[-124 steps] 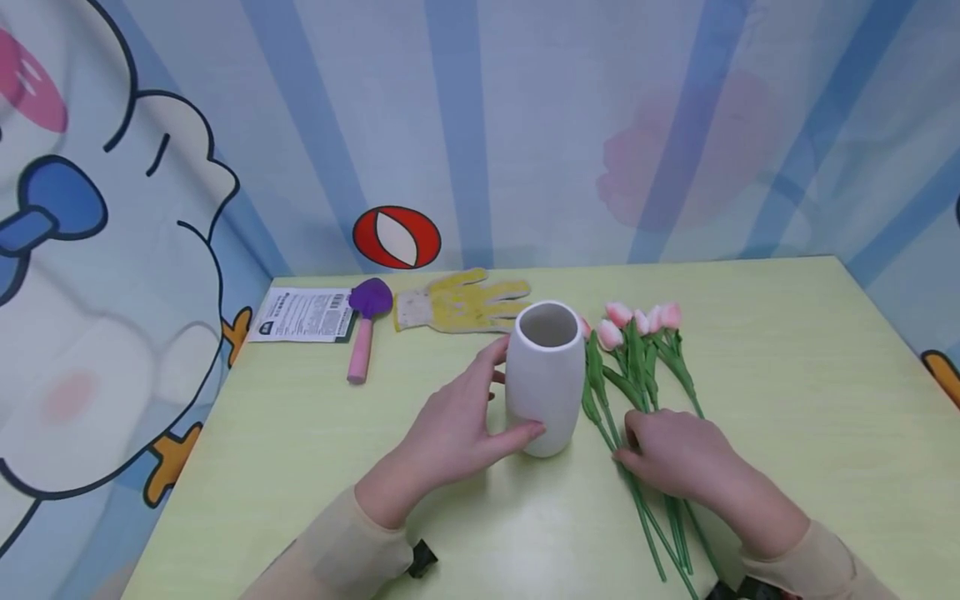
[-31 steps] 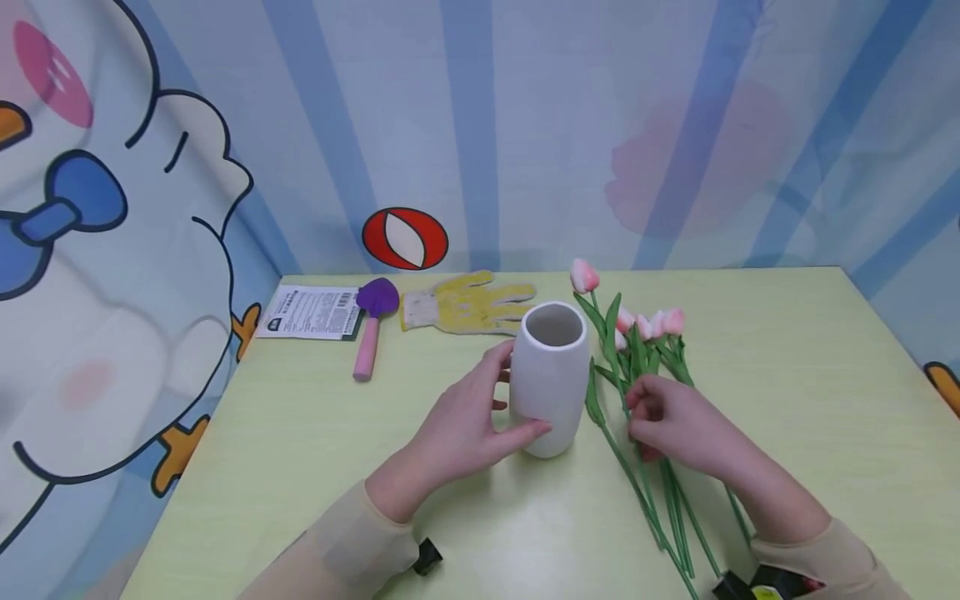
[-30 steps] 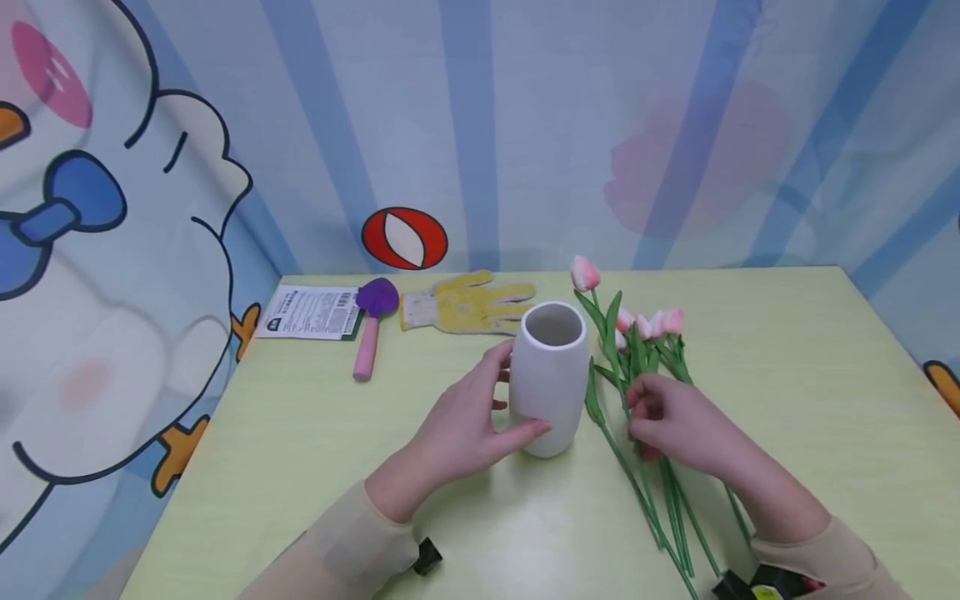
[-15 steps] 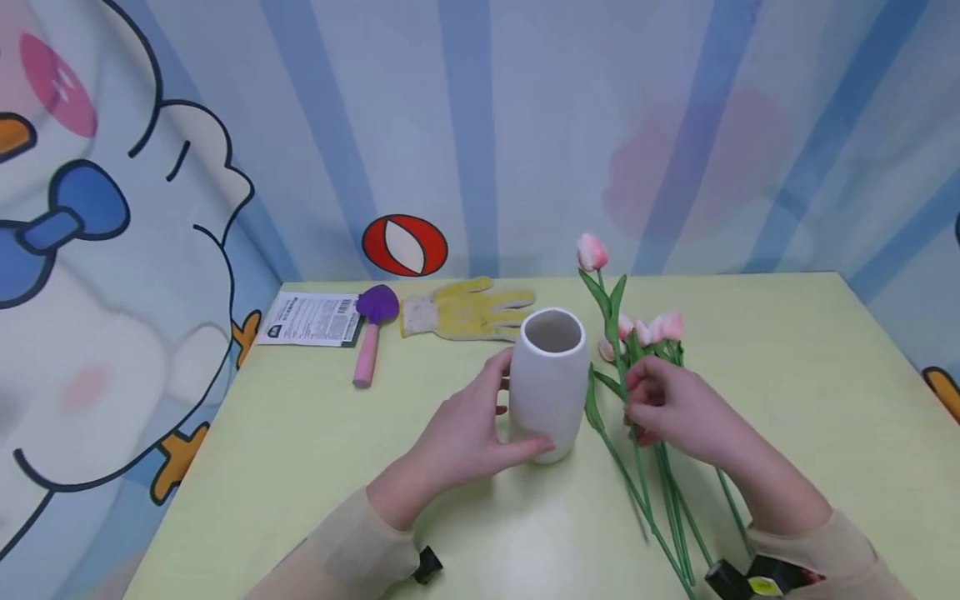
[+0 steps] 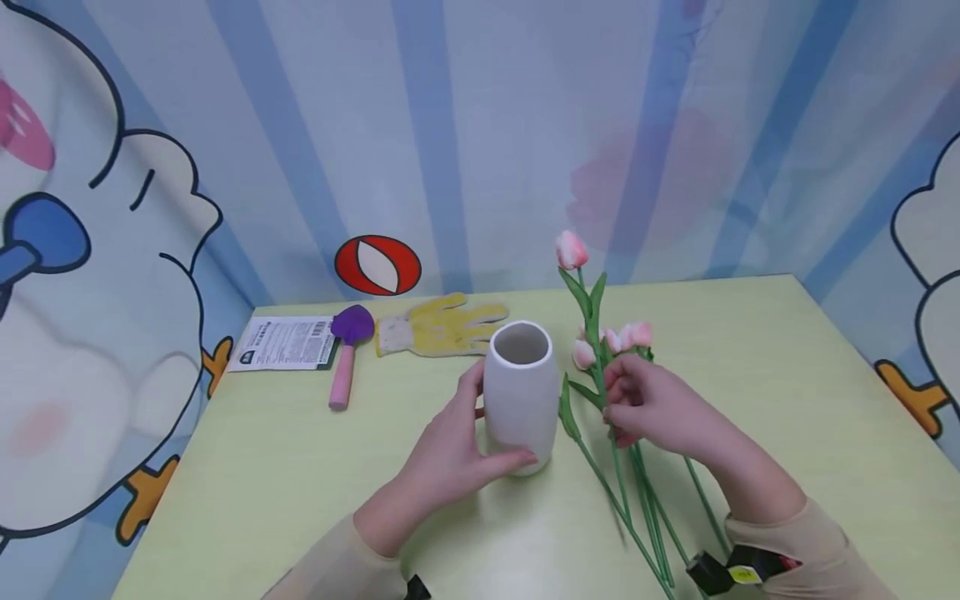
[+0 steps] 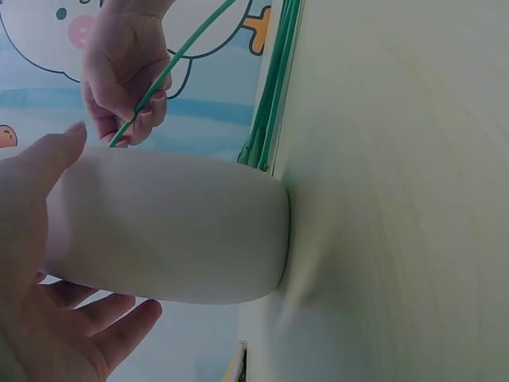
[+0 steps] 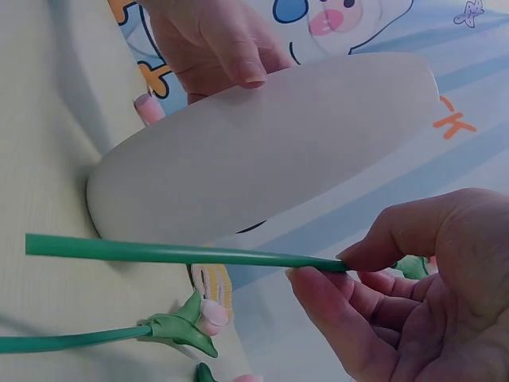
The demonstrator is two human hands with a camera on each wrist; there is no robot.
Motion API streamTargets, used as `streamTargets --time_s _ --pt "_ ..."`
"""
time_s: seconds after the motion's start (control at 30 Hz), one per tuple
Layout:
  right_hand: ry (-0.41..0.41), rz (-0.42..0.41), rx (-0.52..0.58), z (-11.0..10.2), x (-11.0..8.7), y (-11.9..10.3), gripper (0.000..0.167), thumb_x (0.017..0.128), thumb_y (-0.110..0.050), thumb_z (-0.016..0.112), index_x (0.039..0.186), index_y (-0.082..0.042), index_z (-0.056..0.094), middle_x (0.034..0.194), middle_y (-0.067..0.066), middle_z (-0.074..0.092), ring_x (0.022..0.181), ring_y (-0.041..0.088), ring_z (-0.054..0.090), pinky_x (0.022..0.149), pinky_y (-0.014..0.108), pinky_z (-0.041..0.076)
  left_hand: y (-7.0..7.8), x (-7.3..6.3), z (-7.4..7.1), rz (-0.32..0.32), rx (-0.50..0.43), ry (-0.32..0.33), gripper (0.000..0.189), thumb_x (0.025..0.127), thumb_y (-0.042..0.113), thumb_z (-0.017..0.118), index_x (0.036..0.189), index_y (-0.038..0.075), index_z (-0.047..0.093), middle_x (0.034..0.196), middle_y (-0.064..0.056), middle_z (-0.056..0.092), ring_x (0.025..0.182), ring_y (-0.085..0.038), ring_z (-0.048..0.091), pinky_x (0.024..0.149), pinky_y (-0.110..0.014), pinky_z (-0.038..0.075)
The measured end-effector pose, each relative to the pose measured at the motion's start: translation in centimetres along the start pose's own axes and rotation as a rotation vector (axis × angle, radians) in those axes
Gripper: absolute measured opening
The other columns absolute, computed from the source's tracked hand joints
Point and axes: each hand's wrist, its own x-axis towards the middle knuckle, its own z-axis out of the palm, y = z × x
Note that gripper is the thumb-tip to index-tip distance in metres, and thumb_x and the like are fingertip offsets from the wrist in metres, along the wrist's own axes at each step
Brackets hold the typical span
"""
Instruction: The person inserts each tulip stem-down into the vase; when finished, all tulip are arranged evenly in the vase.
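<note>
My left hand [image 5: 450,454] grips a white vase [image 5: 522,408] standing upright on the table, thumb on its near side and fingers round the left. In the left wrist view the fingers [image 6: 127,330] spread along the vase's side. My right hand [image 5: 667,412], right of the vase, pinches a tulip [image 5: 572,250] by its green stem between thumb and fingertips. This pink-and-white tulip is raised over the others, bloom up. The right wrist view shows its stem [image 7: 183,255] passing in front of the vase. Several more tulips [image 5: 637,335] lie beneath and beside the right hand.
Toward the back left lie a printed white packet [image 5: 285,343], a small purple trowel [image 5: 352,325] with a pink handle, and a yellow work glove [image 5: 450,325]. The pale yellow table [image 5: 787,392] meets a blue striped cloth backdrop [image 5: 510,150] at the rear.
My right hand has taken hold of one tulip among those on the table and lifted it, bloom rising above the rest. The left hand has stayed on the vase. The head view has shifted slightly.
</note>
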Motion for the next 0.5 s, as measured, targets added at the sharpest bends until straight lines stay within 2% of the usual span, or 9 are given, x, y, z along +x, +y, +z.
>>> streamTargets --time_s 0.13,0.3,0.5 --pt "-0.003 -0.023 -0.009 -0.18 -0.03 -0.32 0.034 0.092 0.001 0.06 0.122 0.005 0.042 0.094 0.016 0.052 0.076 0.029 0.06 0.065 0.044 0.063 -0.06 -0.06 0.17 0.003 -0.012 0.005 0.11 0.077 0.035 0.093 0.16 0.033 0.02 0.151 0.005 0.051 0.136 -0.016 0.052 0.107 -0.046 0.054" --pt "0.014 -0.048 -0.009 -0.16 -0.12 -0.59 0.034 0.092 0.003 0.059 0.12 0.003 0.04 0.094 0.016 0.048 0.08 0.03 0.057 0.064 0.045 0.063 -0.16 -0.07 0.13 -0.002 -0.018 0.002 0.112 0.075 0.035 0.094 0.159 0.035 0.02 0.15 0.007 0.05 0.136 -0.014 0.052 0.107 -0.043 0.054" --pt "0.054 -0.074 0.009 -0.36 -0.26 -1.01 0.025 0.097 0.0 0.056 0.117 0.003 0.041 0.095 0.02 0.058 0.077 0.03 0.067 0.064 0.046 0.064 -0.37 -0.02 0.21 -0.008 -0.006 -0.006 0.112 0.076 0.037 0.094 0.16 0.035 0.02 0.148 0.007 0.052 0.134 -0.013 0.053 0.107 -0.042 0.053"
